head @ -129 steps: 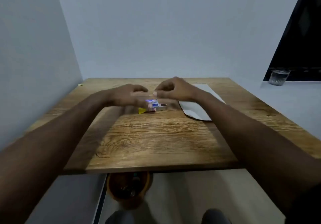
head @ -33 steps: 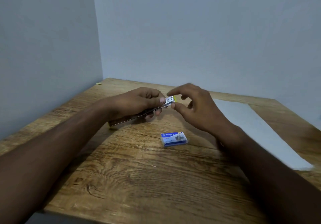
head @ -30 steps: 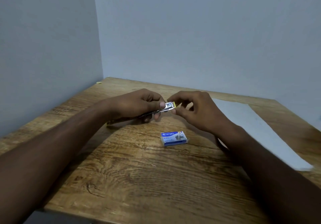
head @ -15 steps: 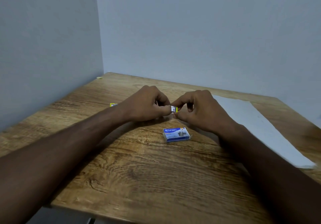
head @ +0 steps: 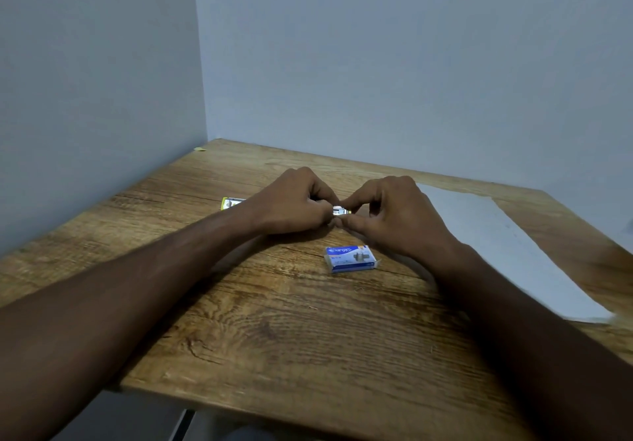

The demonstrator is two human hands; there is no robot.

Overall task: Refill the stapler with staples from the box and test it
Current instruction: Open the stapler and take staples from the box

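Observation:
A small stapler (head: 339, 210), metal with yellow trim, lies low over the wooden table (head: 274, 320). My left hand (head: 294, 201) is closed around its body, and its rear end (head: 230, 203) sticks out past my wrist. My right hand (head: 394, 214) pinches the stapler's front tip with thumb and forefinger. Most of the stapler is hidden by my fingers. A blue and white staple box (head: 350, 258) lies flat on the table just in front of my right hand, untouched.
A white sheet of paper (head: 507, 245) lies on the right part of the table, running to its right edge. Grey walls close the left and far sides. A tiny yellow scrap (head: 199, 148) sits at the far left corner.
Both hands lowered the stapler towards the table and came closer together. My right fingers closed onto its front tip. The staple box stayed put.

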